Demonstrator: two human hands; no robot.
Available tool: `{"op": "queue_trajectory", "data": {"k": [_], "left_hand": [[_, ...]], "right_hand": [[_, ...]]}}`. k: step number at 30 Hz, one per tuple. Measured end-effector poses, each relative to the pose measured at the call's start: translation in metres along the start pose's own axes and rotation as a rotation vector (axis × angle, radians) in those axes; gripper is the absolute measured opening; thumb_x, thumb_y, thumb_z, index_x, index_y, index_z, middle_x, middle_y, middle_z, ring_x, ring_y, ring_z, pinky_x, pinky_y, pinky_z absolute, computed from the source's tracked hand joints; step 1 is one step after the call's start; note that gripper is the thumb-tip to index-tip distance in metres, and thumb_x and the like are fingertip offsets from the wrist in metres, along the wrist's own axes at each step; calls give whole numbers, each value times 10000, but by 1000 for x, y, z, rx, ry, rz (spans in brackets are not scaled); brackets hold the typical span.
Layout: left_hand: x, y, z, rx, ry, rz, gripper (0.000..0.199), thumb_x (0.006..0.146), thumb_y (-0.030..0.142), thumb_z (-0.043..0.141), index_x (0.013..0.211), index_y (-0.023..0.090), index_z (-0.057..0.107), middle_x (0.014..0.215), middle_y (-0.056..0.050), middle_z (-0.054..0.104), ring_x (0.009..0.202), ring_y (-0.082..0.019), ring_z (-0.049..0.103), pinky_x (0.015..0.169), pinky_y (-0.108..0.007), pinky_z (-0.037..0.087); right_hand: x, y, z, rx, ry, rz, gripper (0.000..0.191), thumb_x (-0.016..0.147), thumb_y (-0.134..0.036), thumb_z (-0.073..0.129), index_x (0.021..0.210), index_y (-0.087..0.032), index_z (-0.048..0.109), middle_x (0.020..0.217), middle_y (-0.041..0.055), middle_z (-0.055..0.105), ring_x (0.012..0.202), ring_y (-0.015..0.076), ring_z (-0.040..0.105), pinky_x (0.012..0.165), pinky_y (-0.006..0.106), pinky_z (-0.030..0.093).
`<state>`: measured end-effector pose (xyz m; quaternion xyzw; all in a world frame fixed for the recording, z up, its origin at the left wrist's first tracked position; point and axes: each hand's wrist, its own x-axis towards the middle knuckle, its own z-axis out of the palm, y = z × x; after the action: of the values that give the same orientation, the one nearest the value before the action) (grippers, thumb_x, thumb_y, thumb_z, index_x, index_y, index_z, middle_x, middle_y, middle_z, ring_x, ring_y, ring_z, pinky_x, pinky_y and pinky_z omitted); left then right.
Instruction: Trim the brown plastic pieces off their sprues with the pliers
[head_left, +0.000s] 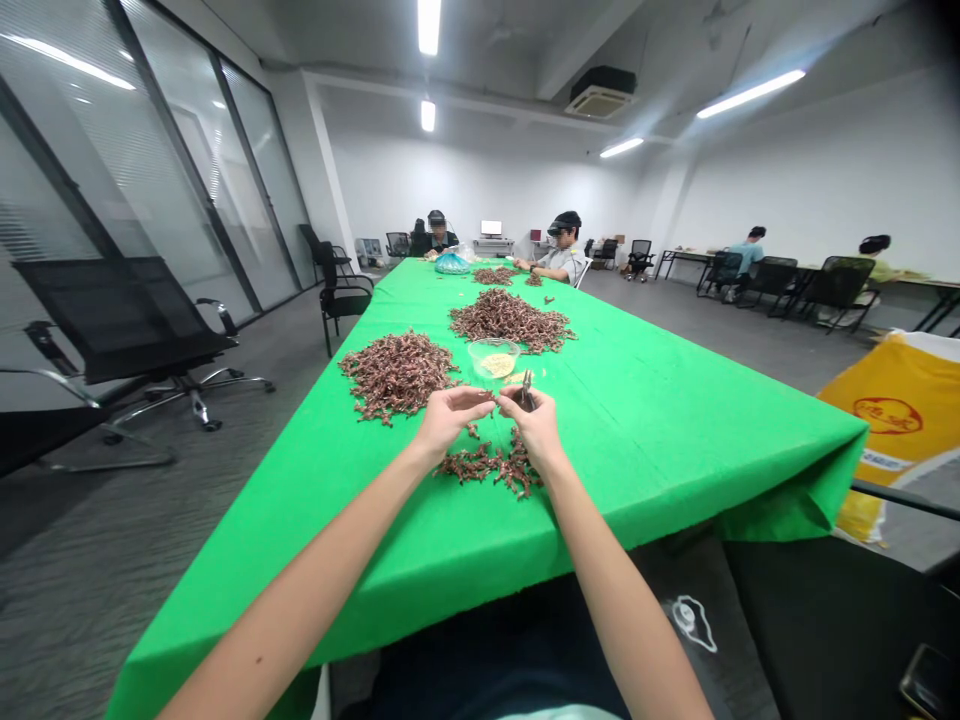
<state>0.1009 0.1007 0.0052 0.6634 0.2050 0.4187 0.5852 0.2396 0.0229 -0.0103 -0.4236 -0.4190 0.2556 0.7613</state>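
My left hand (pixel 448 418) is closed in a pinch on a small reddish-brown piece (pixel 487 396). Close beside it, my right hand (pixel 535 422) is wrapped round a pair of small pliers (pixel 528 388), jaws pointing up and away from me. The fingertips of both hands nearly meet at the piece. Just beyond them stands a clear plastic bowl (pixel 480 352) with pale cream bits (pixel 498 366) in it. Below my hands lies a loose scatter of knobbly reddish-brown pieces (pixel 469 463). Their exact kind is too small to tell.
Large heaps of the same pieces lie left (pixel 397 372) and beyond the bowl (pixel 511 320) on the green tablecloth (pixel 660 400). Farther back are a blue plastic bag (pixel 451 264) and two people at the table. A yellow sack (pixel 892 420) hangs at right; office chairs (pixel 127 315) stand left.
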Motion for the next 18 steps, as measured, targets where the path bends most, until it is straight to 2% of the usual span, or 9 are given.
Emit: {"op": "queue_trajectory", "data": {"k": [6,10,14,18], "left_hand": [[1,-4,-1,-18,9,39,374,612,344,877,906,149,754,943,-101,744,908,-267,687,884,-404,535],[-1,-2,4,-52,15,-1,421,620,375,871,956,147,760,1012,-121,735,979,-287,672,936,-427,504],[-3,-1,9,-68,-53,-18,479,657,392,850,1054,149,739,1112,-135,705,1060,-292,643,978,-428,473],[-5,-3,12,-93,-48,-58,459,668,410,840,1028,145,739,1085,-126,715,1027,-282,654,944,-410,497]], "right_hand": [[0,-1,1,-29,-39,-70,263,714,-344,772,837,-135,671,779,37,638,703,157,571,680,272,475],[0,1,2,-130,-15,-157,265,735,-377,748,829,-149,651,766,30,632,695,162,565,687,274,472],[-1,3,4,-272,32,-209,248,767,-388,697,834,-157,636,776,33,632,688,166,555,679,270,462],[-3,4,5,-337,49,-219,191,783,-347,656,825,-165,619,756,25,623,677,164,537,659,261,447]]}}
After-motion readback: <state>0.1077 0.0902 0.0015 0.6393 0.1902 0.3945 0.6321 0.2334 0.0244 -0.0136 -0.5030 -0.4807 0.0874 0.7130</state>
